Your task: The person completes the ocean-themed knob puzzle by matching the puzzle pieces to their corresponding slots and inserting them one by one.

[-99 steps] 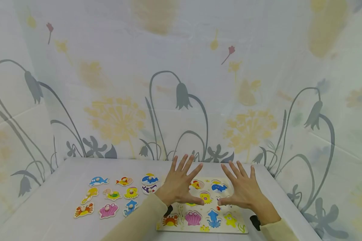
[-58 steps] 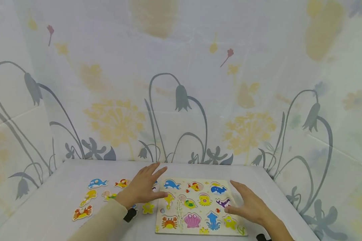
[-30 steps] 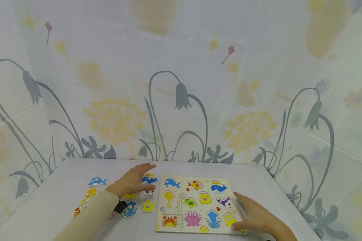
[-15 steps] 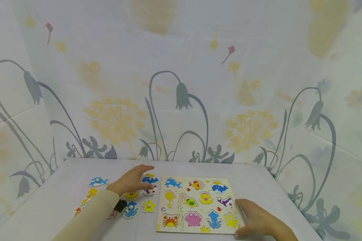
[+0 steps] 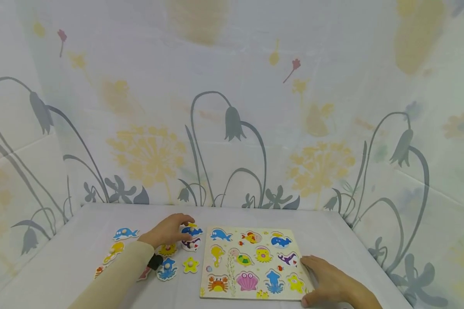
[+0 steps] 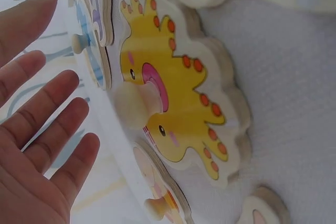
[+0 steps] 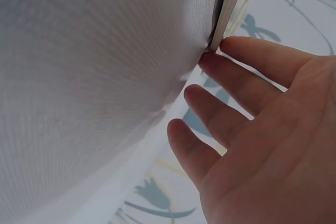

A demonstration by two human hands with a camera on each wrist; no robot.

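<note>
In the head view my left hand (image 5: 168, 231) hovers over the loose knobbed puzzle pieces, its thumb and fingertips beside the blue whale piece (image 5: 193, 232). Its fingers are slightly bent, with no piece between them. The left wrist view shows these fingers apart from the yellow octopus piece (image 6: 173, 87), which has a pale round knob (image 6: 131, 104). My right hand (image 5: 332, 281) rests at the right edge of the cream sea-animal puzzle board (image 5: 282, 294). In the right wrist view its nearly straight fingertips touch the board's edge (image 7: 229, 11); the thumb, seen only from the head, lies at the front corner.
Around the left hand lie a purple piece (image 5: 191, 245), a starfish (image 5: 190, 265), a squid (image 5: 167, 271), a dolphin (image 5: 125, 234) and a seahorse (image 5: 114, 252). The left arm partly covers several others. A flower-printed curtain (image 5: 232, 163) stands behind the white table (image 5: 355, 249).
Both hands, earlier raised and spread above the board, have come down: the left moved left over the pieces and bent its fingers a little, the right moved to the board's right edge.
</note>
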